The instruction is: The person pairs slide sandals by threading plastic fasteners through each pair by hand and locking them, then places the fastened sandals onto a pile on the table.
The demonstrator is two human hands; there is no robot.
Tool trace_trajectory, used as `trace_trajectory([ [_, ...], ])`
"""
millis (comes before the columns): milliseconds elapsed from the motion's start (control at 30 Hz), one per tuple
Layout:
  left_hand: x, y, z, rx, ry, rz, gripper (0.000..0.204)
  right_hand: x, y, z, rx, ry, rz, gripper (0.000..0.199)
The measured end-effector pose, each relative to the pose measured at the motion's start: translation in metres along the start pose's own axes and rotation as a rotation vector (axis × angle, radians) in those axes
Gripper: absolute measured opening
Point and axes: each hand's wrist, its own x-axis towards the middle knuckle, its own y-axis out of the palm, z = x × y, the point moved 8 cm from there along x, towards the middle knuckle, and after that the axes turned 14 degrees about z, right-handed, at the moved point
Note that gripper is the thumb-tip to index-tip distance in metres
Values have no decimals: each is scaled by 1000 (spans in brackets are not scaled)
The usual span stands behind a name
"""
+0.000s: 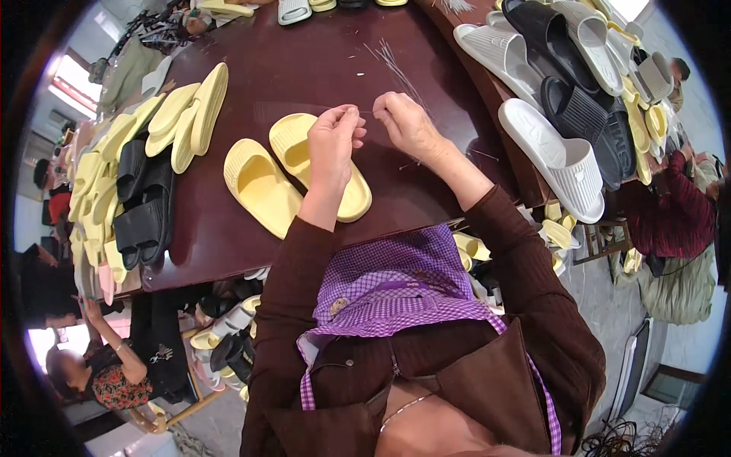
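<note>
My left hand point(333, 141) is raised over a pair of yellow slide sandals, its thumb and fingertips pinched together. Just to its right, my right hand point(411, 126) is pinched too, its fingertips facing the left ones. A faint thin strand point(367, 112) seems to run between the two pinches; it is hard to make out. Below lie the left yellow slide point(255, 183) and the right yellow slide point(354, 194), side by side on the dark red table point(304, 68). My left hand and wrist hide part of the right slide.
A bundle of thin clear strands point(400, 72) lies beyond my right hand. Yellow slides point(173, 114) and black slides point(148, 213) are heaped at the left. White slides point(560, 156) and black slides point(582, 110) crowd the right edge. A person point(114, 373) is at lower left, another point(674, 206) at right.
</note>
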Motion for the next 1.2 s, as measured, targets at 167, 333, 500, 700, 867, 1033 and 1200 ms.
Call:
trace_trajectory([
  [167, 8, 0, 13, -43, -40, 2, 13, -6, 2, -4, 19, -18, -1, 8],
  [333, 9, -24, -3, -193, 124, -91, 10, -16, 18, -47, -83, 178, 224, 4],
  [500, 5, -65, -47, -400, 250, -138, 9, -37, 15, -93, -244, 386, 253, 7],
  [700, -32, -126, -96, -360, 380, -247, 8, -35, 13, -98, -277, 411, 201, 9],
  [867, -65, -110, -93, -278, 182, -79, 7, -27, -8, -82, -202, 342, 101, 11],
  [1033, -96, -64, -52, -178, -166, 124, 11, 29, -36, 55, 35, -32, 13, 19],
  [1200, -115, -29, -30, -239, -360, 236, 13, 30, 2, 123, 93, -236, 304, 16],
])
